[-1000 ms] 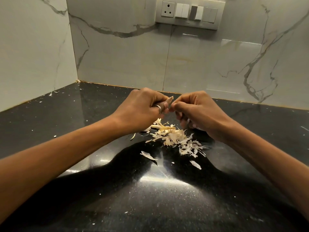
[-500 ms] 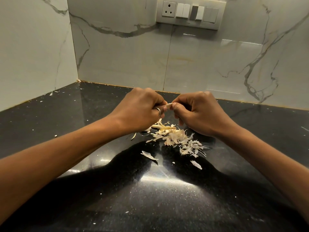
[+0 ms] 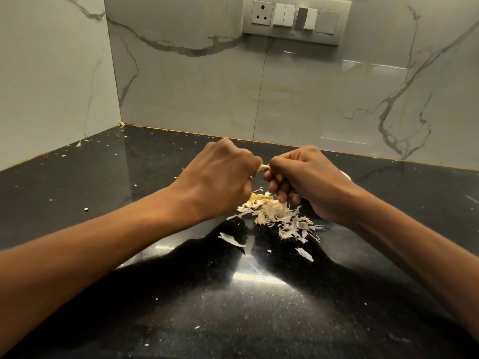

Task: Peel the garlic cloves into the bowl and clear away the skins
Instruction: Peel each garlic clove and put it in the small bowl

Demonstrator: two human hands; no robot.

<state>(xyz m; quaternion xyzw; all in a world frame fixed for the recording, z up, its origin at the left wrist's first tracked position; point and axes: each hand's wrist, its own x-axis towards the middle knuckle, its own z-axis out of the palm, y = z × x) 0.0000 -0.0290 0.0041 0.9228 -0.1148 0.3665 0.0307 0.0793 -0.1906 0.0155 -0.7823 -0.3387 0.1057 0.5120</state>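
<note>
Closest to the camera, the black speckled tabletop (image 3: 77,193) carries a bright patch of glare, the dark shadows of both forearms, and a scatter of tiny pale specks. Two bare forearms reach in from the lower corners and converge toward the middle.

Just past the glare, two loose flakes lie apart from the rest, one (image 3: 231,240) below the left wrist and one (image 3: 304,254) further right. Beyond them sits the heap of skins (image 3: 280,216), thin, papery, cream-coloured strips lying directly on the tabletop, spreading from under the left hand down toward the right. The heap lies below the hands, and the curled lower fingers of the right hand hang just above its far edge.

The left hand (image 3: 220,177) is clenched, knuckles up, with a ring (image 3: 251,178) on one finger. The right hand (image 3: 305,177) is likewise curled tight, its fingers folded under. Their fingertips meet, and between them both pinch the garlic clove (image 3: 263,167), held up off the tabletop above the far side of the heap. Only a small pale sliver of it shows. Its long axis seems to run across, from one hand to the other, tilted slightly up on the right. Which end is the tip cannot be told.

Behind the right wrist a pale curved edge (image 3: 346,174) peeks out. Whether it is a bowl's rim, and what it might hold, cannot be made out.

Farthest back, marble-veined wall tiles (image 3: 194,94) meet in a corner at the left, with a switch panel (image 3: 295,19) mounted high up.
</note>
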